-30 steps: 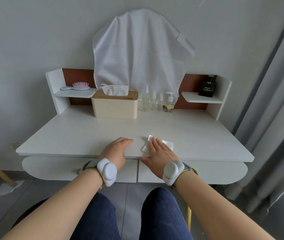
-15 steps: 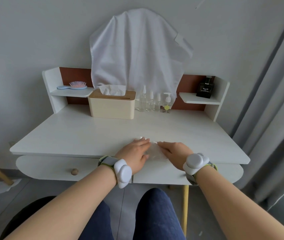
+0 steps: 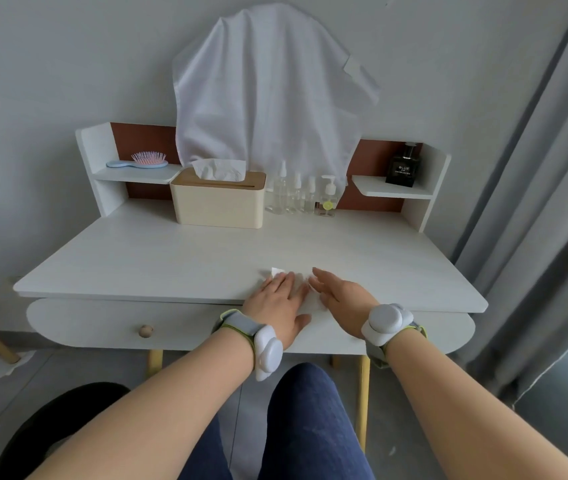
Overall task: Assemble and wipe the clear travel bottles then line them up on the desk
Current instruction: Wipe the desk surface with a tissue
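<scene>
Brush [image 3: 149, 160] on left shelf; tissue box [image 3: 218, 199] at back of surface [image 3: 137, 258]. Four bottles [image 3: 301, 195] stand capped in a row just right of the box, row running left-right, well beyond both hands. Left hand [image 3: 275, 299], fingers straight and together, presses flat on a tissue [image 3: 301, 292] at the near edge. Right hand [image 3: 339, 299], fingers straight, touches its right side. Bottles lie straight ahead, roughly equally far from each hand. Perfume [image 3: 403, 166] on right shelf.
</scene>
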